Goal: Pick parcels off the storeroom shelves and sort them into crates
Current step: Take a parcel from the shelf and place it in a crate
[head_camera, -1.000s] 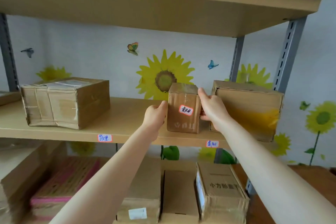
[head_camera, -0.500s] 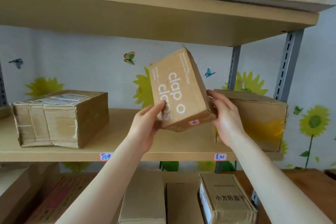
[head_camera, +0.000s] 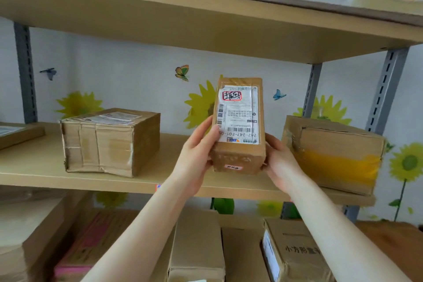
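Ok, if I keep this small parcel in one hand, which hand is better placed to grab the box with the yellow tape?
Right, probably. The right hand sits beside that box, while the left hand holds the parcel from the far side, thumb on its front, and could likely carry it alone.

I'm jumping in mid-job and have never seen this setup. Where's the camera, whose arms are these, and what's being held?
No robot here: a person works bare-handed, and the one camera sits on their head, looking at the shelves. The left hand and right hand grip a parcel by its sides, its shipping label facing the camera. Behind it, the middle shelf carries a taped box on the left and a yellow-taped box on the right. More cartons sit below.
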Demonstrator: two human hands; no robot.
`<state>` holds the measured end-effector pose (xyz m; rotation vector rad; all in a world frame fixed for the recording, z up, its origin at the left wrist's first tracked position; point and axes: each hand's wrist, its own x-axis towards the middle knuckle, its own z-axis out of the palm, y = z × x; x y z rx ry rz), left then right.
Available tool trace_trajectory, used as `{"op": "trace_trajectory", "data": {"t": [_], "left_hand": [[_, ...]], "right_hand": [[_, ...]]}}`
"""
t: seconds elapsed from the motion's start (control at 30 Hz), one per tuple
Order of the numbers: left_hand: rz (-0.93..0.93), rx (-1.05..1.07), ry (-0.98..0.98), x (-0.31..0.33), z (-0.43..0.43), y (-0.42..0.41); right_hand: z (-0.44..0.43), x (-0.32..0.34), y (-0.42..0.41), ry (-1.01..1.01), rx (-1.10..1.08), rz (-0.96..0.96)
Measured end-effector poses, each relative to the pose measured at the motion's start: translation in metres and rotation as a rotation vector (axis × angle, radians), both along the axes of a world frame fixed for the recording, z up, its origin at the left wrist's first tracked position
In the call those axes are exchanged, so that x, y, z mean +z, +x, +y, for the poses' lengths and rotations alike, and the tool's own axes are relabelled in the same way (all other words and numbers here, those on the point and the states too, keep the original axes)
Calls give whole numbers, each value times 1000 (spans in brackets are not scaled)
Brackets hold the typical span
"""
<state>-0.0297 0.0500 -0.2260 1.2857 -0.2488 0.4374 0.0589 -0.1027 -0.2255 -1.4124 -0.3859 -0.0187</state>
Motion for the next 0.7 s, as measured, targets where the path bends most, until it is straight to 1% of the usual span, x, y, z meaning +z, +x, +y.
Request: {"op": "trace_trajectory", "data": {"t": [0.13, 0.47, 0.6, 0.7], "left_hand": [[0, -3, 14, 1, -2, -2], [75, 2, 39, -2, -5, 6], [26, 51, 92, -3, -19, 10], [5, 54, 52, -4, -39, 9]], "right_hand": [[4, 2, 0, 23, -18, 39], [6, 0, 3, -106, -124, 33], [-10, -2, -9, -67, -128, 25], [-29, -5, -27, -26, -180, 34]]}}
